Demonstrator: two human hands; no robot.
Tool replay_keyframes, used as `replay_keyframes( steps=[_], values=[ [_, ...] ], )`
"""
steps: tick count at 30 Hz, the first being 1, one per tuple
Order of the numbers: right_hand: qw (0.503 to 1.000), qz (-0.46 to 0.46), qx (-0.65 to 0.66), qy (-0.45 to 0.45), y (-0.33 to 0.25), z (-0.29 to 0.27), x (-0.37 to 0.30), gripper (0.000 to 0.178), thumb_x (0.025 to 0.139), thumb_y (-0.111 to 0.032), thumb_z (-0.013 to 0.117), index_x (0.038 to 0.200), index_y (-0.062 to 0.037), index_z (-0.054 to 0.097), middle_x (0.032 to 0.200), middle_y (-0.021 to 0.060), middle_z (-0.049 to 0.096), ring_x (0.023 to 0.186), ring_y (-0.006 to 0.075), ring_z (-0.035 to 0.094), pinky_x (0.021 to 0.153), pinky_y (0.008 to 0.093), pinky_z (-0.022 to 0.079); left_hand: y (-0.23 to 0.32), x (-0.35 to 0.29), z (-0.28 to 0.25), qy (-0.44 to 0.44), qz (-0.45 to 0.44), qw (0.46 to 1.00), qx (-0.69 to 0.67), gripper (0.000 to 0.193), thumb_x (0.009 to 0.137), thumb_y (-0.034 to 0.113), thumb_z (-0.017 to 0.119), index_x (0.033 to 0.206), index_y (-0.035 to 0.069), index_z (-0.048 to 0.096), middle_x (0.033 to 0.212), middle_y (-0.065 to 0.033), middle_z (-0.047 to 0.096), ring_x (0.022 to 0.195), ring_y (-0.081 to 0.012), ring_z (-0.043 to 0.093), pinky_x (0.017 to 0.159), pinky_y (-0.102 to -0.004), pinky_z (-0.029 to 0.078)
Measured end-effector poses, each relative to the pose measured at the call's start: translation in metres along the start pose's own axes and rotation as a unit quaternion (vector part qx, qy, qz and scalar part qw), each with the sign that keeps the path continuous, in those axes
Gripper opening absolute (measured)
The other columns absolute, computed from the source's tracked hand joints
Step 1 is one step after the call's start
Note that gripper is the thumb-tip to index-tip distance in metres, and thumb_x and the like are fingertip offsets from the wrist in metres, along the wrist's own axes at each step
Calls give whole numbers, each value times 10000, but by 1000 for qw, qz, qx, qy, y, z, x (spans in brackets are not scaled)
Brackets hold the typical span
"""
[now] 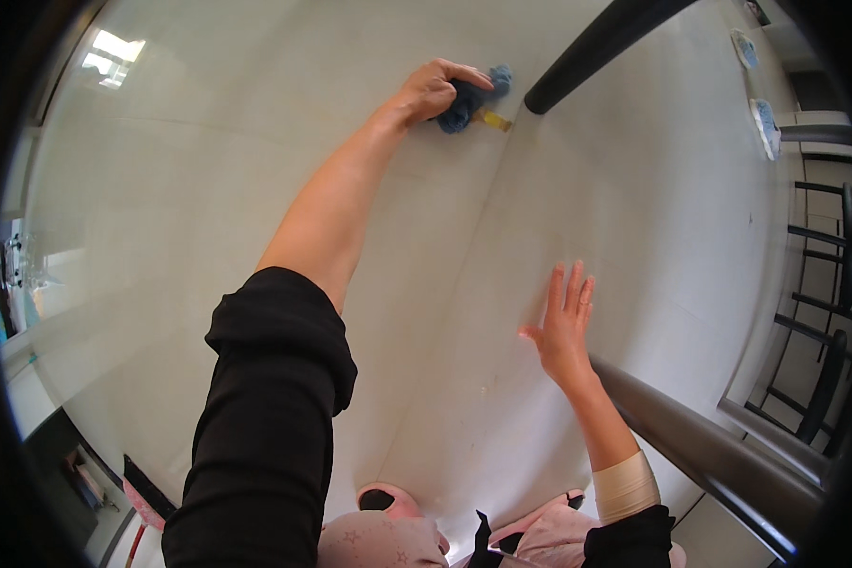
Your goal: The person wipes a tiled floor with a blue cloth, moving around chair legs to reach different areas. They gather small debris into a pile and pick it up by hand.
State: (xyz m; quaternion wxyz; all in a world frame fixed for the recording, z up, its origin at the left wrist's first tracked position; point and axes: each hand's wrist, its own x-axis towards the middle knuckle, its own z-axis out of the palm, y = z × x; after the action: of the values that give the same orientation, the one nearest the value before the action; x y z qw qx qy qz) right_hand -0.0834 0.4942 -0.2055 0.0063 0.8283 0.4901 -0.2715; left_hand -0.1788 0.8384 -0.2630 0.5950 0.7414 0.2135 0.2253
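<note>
The left hand (432, 93) bends over the blue cloth (458, 109) on the floor (426, 237), at the far middle, its fingers curled onto it. A small yellow piece (495, 120) sticks out on the cloth's right; whether it is joined to the cloth or lies loose cannot be told. The right hand (565, 331) is well apart from the left and nearer, fingers spread and holding nothing; whether its palm bears on the floor is unclear.

The dark leg (596, 52) stands just right of the cloth, so a sweep that way could knock knuckles or snag the cloth. The left arm reaches far; leaning further could tip the weight forward, and the glossy floor might let a palm or a slipper (399, 500) slide. If the yellow piece is loose, it could be left behind. The thick bar (729, 454) beside the right wrist could catch that arm as it draws back.

No container is near either hand. At near left a dark cabinet (47, 445) stands open, with pale and reddish items (85, 478) inside, too small to name.
</note>
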Motion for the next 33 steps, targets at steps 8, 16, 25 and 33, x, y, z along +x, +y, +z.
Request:
replay_keyframes(
  steps=[8,16,25,33],
  values=[
    [1000,-6,-5,27,7,12,4,1018,638,-120,742,1392,-123,59,1445,146,-35,1307,419,-10,994,571,175,26,-71,64,-101,23,994,-34,553,474,-175,292,846,11,656,1000,-106,616,1023,-259,528,909,-277,371],
    [999,-20,8,39,4,3,2,964,665,-187,727,1385,-93,93,1436,181,11,1299,436,23,995,573,180,51,-203,113,-160,59,985,-8,516,559,-225,374,883,71,645,992,-71,618,1027,-248,521,902,-340,399],
    [998,-31,-10,49,10,11,12,932,688,-239,709,1379,-81,105,1431,199,30,1299,437,31,1006,567,156,153,-219,73,69,-185,921,-335,401,785,-86,326,1117,-17,541,1089,-119,566,954,-169,566,856,-282,458],
    [999,-28,-10,39,0,11,14,953,683,-260,708,1382,-83,85,1433,198,10,1296,448,24,986,602,160,109,-147,46,160,-89,856,-483,264,871,67,405,1086,-27,525,1008,-93,575,876,-162,574,790,-260,481]
  ],
)
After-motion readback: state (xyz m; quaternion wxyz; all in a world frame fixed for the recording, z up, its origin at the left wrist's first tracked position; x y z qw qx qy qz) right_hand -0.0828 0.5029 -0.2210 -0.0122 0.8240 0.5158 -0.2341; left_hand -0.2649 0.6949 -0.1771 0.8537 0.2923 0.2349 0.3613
